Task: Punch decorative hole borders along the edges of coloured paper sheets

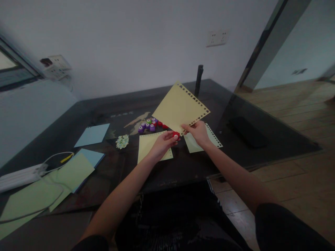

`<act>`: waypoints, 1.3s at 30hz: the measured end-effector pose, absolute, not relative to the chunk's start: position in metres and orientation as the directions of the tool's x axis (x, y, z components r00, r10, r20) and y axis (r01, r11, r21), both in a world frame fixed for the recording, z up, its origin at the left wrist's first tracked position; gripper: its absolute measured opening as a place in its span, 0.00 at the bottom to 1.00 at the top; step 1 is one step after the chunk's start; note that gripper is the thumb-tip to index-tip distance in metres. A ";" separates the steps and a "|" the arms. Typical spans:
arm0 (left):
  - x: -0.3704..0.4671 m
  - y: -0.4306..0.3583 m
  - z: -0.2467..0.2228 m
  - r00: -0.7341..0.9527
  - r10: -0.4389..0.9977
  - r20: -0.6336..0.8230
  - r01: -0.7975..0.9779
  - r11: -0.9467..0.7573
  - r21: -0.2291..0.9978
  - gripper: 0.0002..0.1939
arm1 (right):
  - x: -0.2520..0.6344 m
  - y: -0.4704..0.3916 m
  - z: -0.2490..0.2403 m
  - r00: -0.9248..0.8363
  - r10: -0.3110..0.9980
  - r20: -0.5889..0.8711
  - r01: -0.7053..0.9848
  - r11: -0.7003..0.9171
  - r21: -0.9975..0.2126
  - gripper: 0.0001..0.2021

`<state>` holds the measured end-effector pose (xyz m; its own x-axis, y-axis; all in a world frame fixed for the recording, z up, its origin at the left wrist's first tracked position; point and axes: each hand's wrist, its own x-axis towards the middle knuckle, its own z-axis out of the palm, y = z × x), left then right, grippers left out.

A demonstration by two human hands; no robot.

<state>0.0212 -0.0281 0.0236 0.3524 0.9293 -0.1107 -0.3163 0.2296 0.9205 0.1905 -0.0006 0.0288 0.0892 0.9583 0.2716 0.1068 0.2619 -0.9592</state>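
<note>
My right hand pinches the lower corner of a yellow paper sheet, held tilted above the table. Small shaped holes run along two of its edges. In my left hand is a small red craft punch, close against that same corner; whether the paper sits inside its slot I cannot tell. Beneath my left hand lies another yellow sheet with holes along its edges. Under my right wrist rests a pale green sheet with a punched edge. Several purple, green and red punches cluster behind my left hand.
A pale flower-like pile and blue sheets lie to the left. Green sheets, a white power strip and its cable occupy the near left. A dark flat object lies right; a black upright post stands behind.
</note>
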 end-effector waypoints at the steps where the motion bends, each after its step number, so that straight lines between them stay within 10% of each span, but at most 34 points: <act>1: 0.022 -0.028 0.023 0.349 0.930 -0.113 -0.308 0.228 0.924 0.17 | 0.190 -0.002 0.030 0.080 0.958 0.277 0.118 0.266 -0.957 0.15; 39: 0.026 -0.028 0.013 0.296 0.951 -0.095 -0.261 0.176 0.949 0.17 | 0.184 -0.002 0.022 -0.025 0.982 0.188 0.180 0.189 -0.965 0.14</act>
